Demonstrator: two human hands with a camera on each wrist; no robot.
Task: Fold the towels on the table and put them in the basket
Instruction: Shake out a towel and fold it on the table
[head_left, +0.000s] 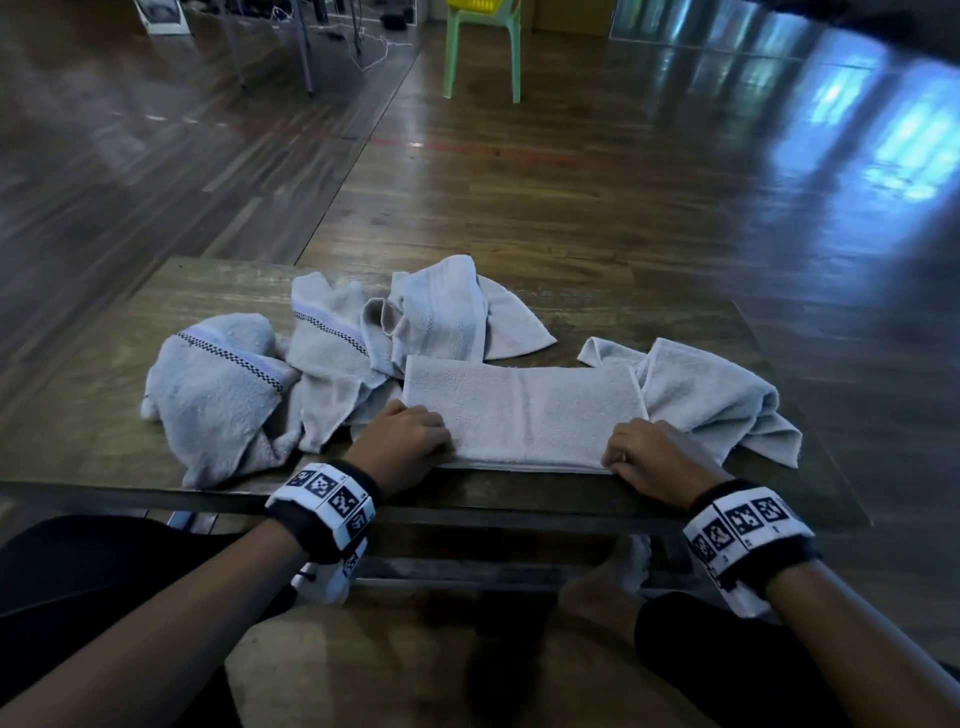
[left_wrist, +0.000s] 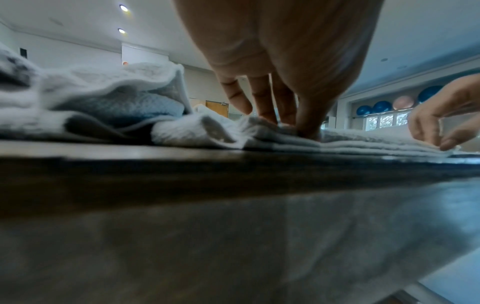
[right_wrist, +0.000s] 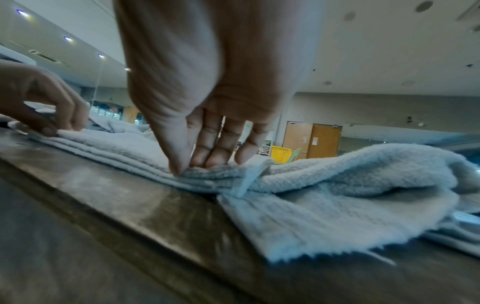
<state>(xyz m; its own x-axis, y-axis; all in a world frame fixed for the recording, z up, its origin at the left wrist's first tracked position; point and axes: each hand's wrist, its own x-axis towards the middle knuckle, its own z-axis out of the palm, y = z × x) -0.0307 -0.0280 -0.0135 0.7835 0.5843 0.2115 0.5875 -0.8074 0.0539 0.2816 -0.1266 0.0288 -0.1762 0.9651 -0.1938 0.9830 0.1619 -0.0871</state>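
Folding: towel (head_left: 522, 410) lies flat, doubled, at the tabletop's (head_left: 130, 415) near edge.
Left hand (head_left: 402, 434): grip pinches the towel's near left corner.
Right hand (head_left: 652, 457): grip pinches its near right corner.
Others: crumpled towels (head_left: 332, 338) behind and either side.

Folded towel (head_left: 524, 410): pale grey terry, flat rectangle in several layers, long side along near table edge, centre.

Crumpled towel (head_left: 717, 395): plain grey, heaped just right of it, touching.

Striped towel (head_left: 218, 384): checkered band, bunched at left.

Second striped towel (head_left: 332, 348): rumpled, left of centre.

Far towel (head_left: 457, 312): plain, loosely draped behind folded one.
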